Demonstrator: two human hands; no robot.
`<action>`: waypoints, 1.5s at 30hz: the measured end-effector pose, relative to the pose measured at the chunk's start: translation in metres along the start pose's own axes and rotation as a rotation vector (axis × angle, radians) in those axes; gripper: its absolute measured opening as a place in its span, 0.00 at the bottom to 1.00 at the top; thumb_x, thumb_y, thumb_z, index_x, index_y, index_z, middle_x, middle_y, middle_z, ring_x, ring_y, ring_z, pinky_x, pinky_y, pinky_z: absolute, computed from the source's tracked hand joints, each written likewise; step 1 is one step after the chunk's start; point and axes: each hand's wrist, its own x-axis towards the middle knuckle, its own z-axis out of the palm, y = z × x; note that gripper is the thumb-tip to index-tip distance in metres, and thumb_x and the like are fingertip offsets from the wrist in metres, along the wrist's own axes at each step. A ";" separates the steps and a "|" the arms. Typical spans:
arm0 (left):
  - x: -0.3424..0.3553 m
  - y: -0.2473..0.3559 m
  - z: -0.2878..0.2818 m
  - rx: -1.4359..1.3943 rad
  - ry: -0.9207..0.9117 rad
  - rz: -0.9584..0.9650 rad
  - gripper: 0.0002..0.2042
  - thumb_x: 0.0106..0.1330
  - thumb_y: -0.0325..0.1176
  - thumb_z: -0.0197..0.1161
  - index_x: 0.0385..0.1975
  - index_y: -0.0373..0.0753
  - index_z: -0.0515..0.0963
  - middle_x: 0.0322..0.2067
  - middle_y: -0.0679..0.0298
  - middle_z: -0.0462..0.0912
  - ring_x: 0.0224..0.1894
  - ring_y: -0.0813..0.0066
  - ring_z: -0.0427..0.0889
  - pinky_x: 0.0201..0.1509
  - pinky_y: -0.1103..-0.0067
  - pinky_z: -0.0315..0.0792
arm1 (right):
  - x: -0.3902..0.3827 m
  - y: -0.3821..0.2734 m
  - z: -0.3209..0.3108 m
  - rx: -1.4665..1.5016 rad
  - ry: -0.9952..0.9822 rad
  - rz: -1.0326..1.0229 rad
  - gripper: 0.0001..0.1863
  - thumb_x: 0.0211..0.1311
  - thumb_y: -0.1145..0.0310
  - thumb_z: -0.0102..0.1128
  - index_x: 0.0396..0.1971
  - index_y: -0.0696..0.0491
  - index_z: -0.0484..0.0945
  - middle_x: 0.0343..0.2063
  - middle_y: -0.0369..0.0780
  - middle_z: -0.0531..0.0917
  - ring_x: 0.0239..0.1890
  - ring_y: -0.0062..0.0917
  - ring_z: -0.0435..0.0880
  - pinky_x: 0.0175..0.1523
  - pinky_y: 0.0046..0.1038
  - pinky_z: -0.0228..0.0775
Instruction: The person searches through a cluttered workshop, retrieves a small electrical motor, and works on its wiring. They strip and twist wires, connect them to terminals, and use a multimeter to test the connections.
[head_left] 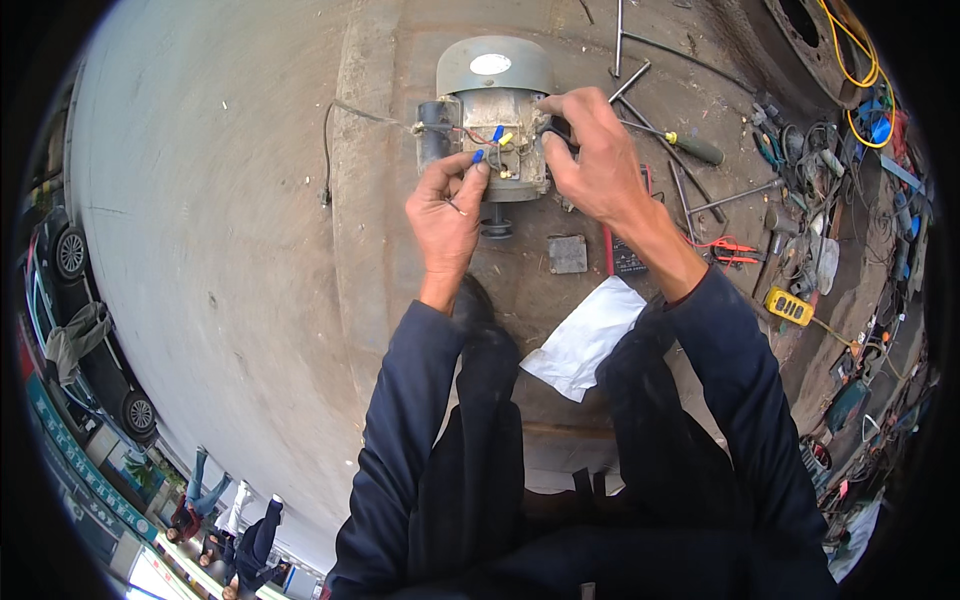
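Note:
An electric motor (495,105) with a grey rounded end cover sits on the floor in front of me, its wiring exposed on top. Fixed to its left side is a dark cylinder (433,140), likely a capacitor. My left hand (447,205) pinches a wire with a blue end connector (478,157) at the near left of the wiring. Close by stand another blue connector (498,132) and a yellow connector (505,139). At the motor's right edge my right hand (597,155) has thumb and forefinger curled around a dark piece, mostly hidden by the fingers.
A power cord (326,160) trails left from the motor. Nearer me lie a small grey block (568,254), a red-edged meter (625,250) and a white cloth (585,338). On the right are T-handled wrenches (668,55), a screwdriver (695,147), a yellow control box (789,306) and heaped cables.

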 end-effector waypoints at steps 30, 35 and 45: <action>-0.003 -0.005 -0.004 -0.016 0.003 0.068 0.08 0.66 0.25 0.74 0.42 0.31 0.87 0.22 0.78 0.73 0.27 0.90 0.66 0.30 0.86 0.64 | 0.016 -0.060 0.021 -0.276 -0.250 0.029 0.18 0.70 0.60 0.64 0.27 0.60 0.78 0.25 0.53 0.85 0.25 0.52 0.86 0.29 0.50 0.76; -0.001 -0.007 -0.008 0.025 -0.034 0.093 0.08 0.66 0.25 0.74 0.41 0.31 0.87 0.22 0.76 0.76 0.27 0.90 0.69 0.31 0.85 0.68 | 0.016 -0.053 0.029 -0.202 -0.270 0.004 0.14 0.69 0.64 0.62 0.31 0.60 0.77 0.27 0.53 0.85 0.29 0.53 0.86 0.33 0.51 0.76; 0.002 -0.004 -0.010 0.046 -0.075 0.090 0.06 0.66 0.25 0.74 0.40 0.32 0.87 0.22 0.75 0.78 0.27 0.90 0.71 0.31 0.85 0.70 | 0.013 -0.037 0.029 0.009 -0.275 -0.081 0.11 0.67 0.67 0.63 0.35 0.60 0.75 0.28 0.54 0.84 0.33 0.56 0.84 0.38 0.53 0.74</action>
